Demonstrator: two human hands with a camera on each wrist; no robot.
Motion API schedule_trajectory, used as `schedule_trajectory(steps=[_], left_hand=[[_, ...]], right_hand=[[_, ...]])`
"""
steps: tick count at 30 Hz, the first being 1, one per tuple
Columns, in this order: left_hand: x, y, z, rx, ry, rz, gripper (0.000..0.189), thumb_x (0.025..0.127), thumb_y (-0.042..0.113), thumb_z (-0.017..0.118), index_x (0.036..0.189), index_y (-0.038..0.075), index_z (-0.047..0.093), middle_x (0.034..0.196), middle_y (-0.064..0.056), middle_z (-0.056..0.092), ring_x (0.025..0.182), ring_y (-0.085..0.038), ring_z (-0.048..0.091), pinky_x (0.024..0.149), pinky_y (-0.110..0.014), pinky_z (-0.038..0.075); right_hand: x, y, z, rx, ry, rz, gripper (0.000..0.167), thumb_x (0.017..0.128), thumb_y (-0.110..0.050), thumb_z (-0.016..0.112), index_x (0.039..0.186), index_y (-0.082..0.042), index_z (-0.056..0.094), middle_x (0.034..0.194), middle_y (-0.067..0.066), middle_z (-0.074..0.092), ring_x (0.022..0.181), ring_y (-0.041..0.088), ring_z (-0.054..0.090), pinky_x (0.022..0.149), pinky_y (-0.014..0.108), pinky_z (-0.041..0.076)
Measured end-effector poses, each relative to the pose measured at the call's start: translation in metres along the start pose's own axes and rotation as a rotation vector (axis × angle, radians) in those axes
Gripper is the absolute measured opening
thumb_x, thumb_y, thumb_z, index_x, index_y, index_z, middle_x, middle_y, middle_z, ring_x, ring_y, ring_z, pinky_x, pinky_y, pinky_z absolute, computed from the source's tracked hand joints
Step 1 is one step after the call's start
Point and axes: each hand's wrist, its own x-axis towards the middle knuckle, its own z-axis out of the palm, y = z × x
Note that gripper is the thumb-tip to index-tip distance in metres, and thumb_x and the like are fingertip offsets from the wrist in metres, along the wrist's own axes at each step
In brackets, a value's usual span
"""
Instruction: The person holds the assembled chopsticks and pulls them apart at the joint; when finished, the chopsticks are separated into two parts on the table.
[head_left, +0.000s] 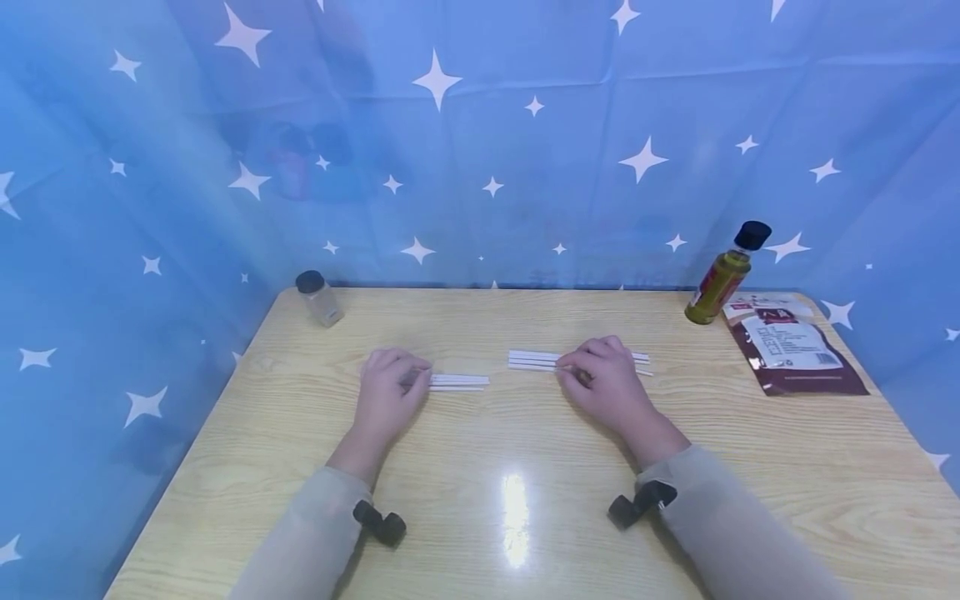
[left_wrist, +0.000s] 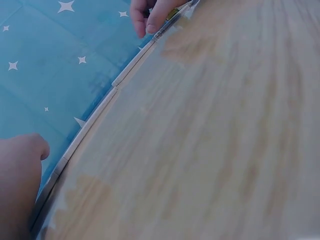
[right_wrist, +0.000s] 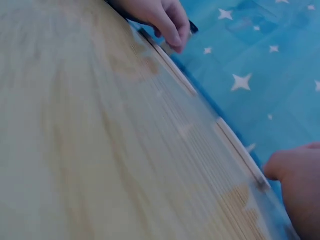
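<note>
Standing at the bench's [head_left: 465,467] back left: a dark-capped jar [head_left: 322,302]. Left hand [head_left: 390,387], fingers bent at left white sticks [head_left: 461,382]; right hand [head_left: 606,383], bent over right white sticks [head_left: 531,360]. Cannot tell whether either grip pinches. Farther right, bottle [head_left: 718,287] beside brown packet [head_left: 795,350].

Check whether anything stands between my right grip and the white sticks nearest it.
Nothing visible does: your right grip is right at those white sticks. The oil bottle and brown packet are farther right.
</note>
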Motion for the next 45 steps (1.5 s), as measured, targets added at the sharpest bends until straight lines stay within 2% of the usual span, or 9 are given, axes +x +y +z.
schedule_trajectory(steps=[6,15,20,25,30,34,39,45], left_hand=[[0.001,-0.003,0.001,0.041,-0.021,-0.066,0.011,0.090,0.018,0.079,0.100,0.015,0.081,0.107,0.000,0.073,0.108,-0.024,0.058,0.106,-0.047,0.039],[0.002,0.000,-0.001,0.066,-0.065,-0.126,0.011,0.090,0.018,0.076,0.098,0.017,0.082,0.104,0.001,0.072,0.107,-0.023,0.056,0.105,-0.048,0.038],[0.002,0.001,-0.001,0.073,-0.079,-0.133,0.012,0.090,0.019,0.076,0.099,0.018,0.083,0.106,0.001,0.072,0.109,-0.023,0.055,0.106,-0.049,0.036],[0.002,0.002,-0.002,0.069,-0.087,-0.142,0.013,0.089,0.019,0.076,0.099,0.018,0.083,0.107,0.001,0.072,0.109,-0.023,0.055,0.106,-0.049,0.034],[0.002,0.003,-0.002,0.081,-0.097,-0.155,0.012,0.089,0.019,0.076,0.099,0.019,0.084,0.106,0.002,0.073,0.109,-0.023,0.055,0.106,-0.049,0.034],[0.002,0.005,-0.002,0.082,-0.117,-0.169,0.012,0.091,0.018,0.076,0.100,0.020,0.084,0.106,0.004,0.072,0.109,-0.022,0.055,0.107,-0.049,0.033],[0.003,0.007,-0.003,0.080,-0.139,-0.181,0.012,0.092,0.019,0.076,0.102,0.021,0.083,0.106,0.005,0.072,0.110,-0.021,0.055,0.108,-0.050,0.032],[0.003,0.007,-0.003,0.081,-0.147,-0.184,0.012,0.092,0.020,0.076,0.102,0.022,0.082,0.106,0.005,0.072,0.107,-0.020,0.055,0.108,-0.050,0.032]], right_hand=[[0.007,-0.017,0.016,0.013,-0.035,-0.015,0.009,0.092,-0.018,0.080,0.101,-0.017,0.083,0.092,-0.004,0.070,0.093,0.023,0.053,0.092,0.046,0.039],[0.021,-0.053,0.042,0.031,-0.105,0.024,0.010,0.093,-0.018,0.079,0.102,-0.017,0.083,0.093,-0.006,0.068,0.095,0.021,0.051,0.097,0.050,0.038],[0.028,-0.072,0.056,-0.005,-0.162,0.080,0.008,0.095,-0.022,0.077,0.101,-0.021,0.083,0.097,-0.007,0.067,0.100,0.020,0.050,0.095,0.049,0.038],[0.037,-0.087,0.070,-0.040,-0.212,0.141,0.012,0.100,-0.027,0.074,0.107,-0.022,0.083,0.104,-0.007,0.068,0.104,0.020,0.050,0.095,0.046,0.038],[0.042,-0.096,0.082,-0.115,-0.264,0.177,0.019,0.103,-0.030,0.071,0.116,-0.020,0.082,0.110,-0.003,0.070,0.108,0.022,0.052,0.097,0.046,0.040],[0.043,-0.098,0.085,-0.154,-0.274,0.192,0.016,0.103,-0.028,0.071,0.110,-0.021,0.084,0.107,-0.004,0.069,0.106,0.022,0.051,0.095,0.044,0.041],[0.042,-0.098,0.086,-0.156,-0.267,0.184,0.013,0.103,-0.026,0.071,0.106,-0.022,0.083,0.103,-0.005,0.070,0.099,0.020,0.052,0.091,0.038,0.043],[0.044,-0.100,0.086,-0.141,-0.315,0.211,0.013,0.104,-0.024,0.069,0.109,-0.019,0.080,0.106,-0.005,0.070,0.097,0.019,0.051,0.090,0.036,0.043]])
